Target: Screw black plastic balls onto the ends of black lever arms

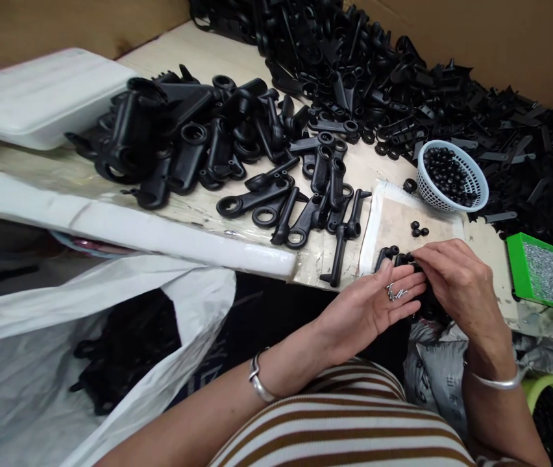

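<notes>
Black plastic handle (387,254) pinched in right hand (456,280) fingers; screws (395,293) on open left hand (371,306), lower right; assembly underway, screw insertion next.

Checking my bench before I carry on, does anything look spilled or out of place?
Three black caps lie loose on the table, outside the basket. Small screws sit in the open left hand. Nothing looks broken.
</notes>
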`<control>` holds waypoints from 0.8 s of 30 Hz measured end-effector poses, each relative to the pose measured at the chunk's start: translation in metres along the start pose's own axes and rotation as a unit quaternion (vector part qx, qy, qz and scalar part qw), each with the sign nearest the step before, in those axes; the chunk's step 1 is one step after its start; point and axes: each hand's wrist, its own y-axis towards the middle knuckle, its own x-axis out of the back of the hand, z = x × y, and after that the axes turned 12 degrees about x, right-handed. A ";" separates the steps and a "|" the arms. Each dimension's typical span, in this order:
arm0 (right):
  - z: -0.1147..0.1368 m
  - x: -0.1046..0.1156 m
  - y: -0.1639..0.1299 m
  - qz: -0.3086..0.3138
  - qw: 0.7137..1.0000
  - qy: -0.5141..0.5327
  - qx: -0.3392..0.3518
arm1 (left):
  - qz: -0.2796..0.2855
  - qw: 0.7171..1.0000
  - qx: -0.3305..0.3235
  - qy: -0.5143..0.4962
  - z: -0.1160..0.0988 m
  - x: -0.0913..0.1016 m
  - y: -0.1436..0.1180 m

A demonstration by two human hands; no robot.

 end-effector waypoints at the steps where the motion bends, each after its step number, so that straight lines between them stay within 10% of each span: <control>1: 0.001 0.003 -0.001 -0.016 1.000 0.022 -0.001 | 0.005 1.000 -0.002 0.000 0.000 0.001 0.000; 14: 0.046 -0.008 -0.019 -0.046 0.993 0.054 -0.091 | 0.008 0.999 -0.033 -0.028 0.002 -0.003 0.001; 24: 0.034 0.000 -0.008 -0.082 0.973 0.162 -0.146 | 0.038 0.999 -0.034 -0.006 0.002 0.010 -0.005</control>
